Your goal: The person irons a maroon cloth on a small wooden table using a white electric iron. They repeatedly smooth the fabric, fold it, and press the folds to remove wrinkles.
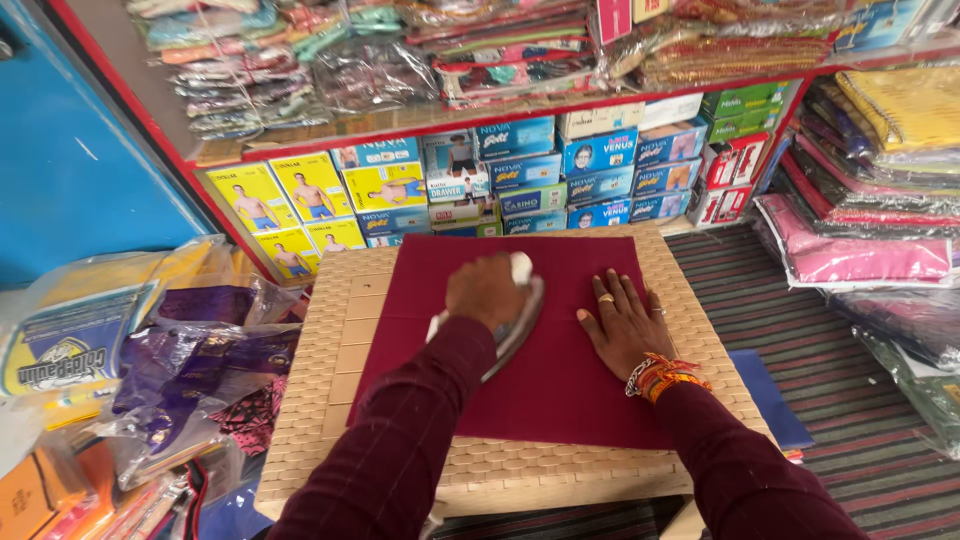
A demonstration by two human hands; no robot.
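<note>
You see a plain maroon cloth (590,380) on the beige woven-pattern table (330,400); right of the table, a rug (800,340) striped green, maroon and grey.

We stand at the six o'clock edge of a woven table (350,340), and a cloth (570,390) lies flat on its top, reaching from the middle toward twelve and three o'clock. On the cloth our left hand (487,290) grips an iron (512,318) near the centre, and our right hand (625,322) lies flat just beside it at three o'clock. At nine o'clock, bagged garments (190,370) are heaped beside the table. At twelve o'clock, behind the table, shelves hold stacked boxes (540,170), with wrapped fabrics (380,60) above them. At three o'clock, folded packets (850,250) are piled on a striped mat (830,390).
</note>
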